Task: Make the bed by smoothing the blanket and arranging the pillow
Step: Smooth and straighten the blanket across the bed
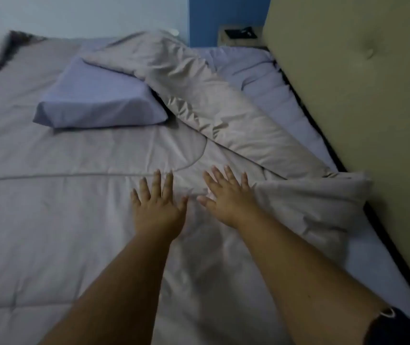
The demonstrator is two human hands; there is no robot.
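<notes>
Left arm [114, 295] and right arm [310, 270] stretched forward, bare, left grip [158, 207] flat, palm down, fingers [156, 181] straight and spread, right grip [226, 200] just beside it, likewise flat and spread, thumbs [183, 202] nearly touching

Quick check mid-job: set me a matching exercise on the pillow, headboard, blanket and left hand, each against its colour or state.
1 pillow
2 headboard
3 blanket
4 left hand

a beige, tufted
b flat, fingers spread
c lavender, lying on top of the blanket
d grey, one edge folded back and bunched

Pairs: 1-c; 2-a; 3-d; 4-b
</notes>
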